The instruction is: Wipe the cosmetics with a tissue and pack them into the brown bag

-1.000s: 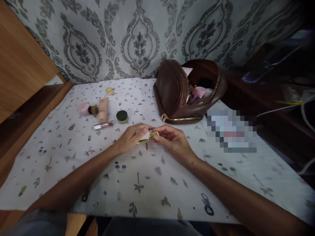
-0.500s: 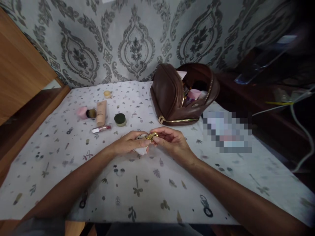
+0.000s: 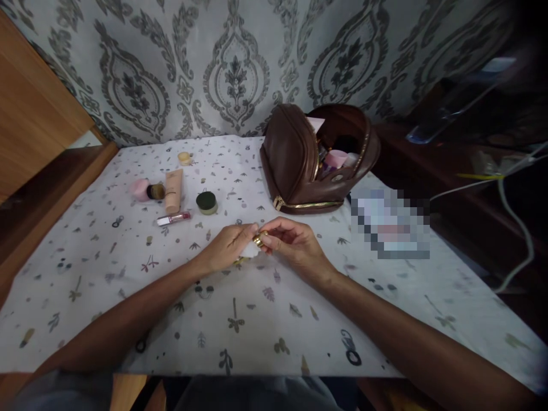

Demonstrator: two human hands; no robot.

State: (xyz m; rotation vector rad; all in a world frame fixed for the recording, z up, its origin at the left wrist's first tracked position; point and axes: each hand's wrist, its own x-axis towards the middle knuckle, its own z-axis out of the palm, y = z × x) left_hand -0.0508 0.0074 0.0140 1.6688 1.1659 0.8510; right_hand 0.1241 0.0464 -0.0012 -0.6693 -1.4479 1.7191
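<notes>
My left hand (image 3: 226,246) is closed around a white cloth or tissue (image 3: 250,250), just above the patterned tablecloth (image 3: 235,354). In the fingertips of my right hand (image 3: 295,245) is a small shiny gold item (image 3: 258,238), which meets the tissue and my left thumb. A bit of yellow shows below the tissue; what it belongs to is hidden. Beyond my left hand stands a round jar with a dark green lid (image 3: 206,202). An open brown bag (image 3: 291,160) with cosmetics inside stands behind my right hand.
At the left lie a beige tube (image 3: 173,191), a lip gloss tube (image 3: 173,218), a pink-handled brush (image 3: 141,190) and a small yellow jar (image 3: 184,158). A blurred-out flat object (image 3: 391,225) lies at the right. White cables (image 3: 520,228) hang beyond the table edge.
The gold item has turned between my fingers, and my left thumb has lifted a little. The view has shifted slightly; the other objects stay in their places.
</notes>
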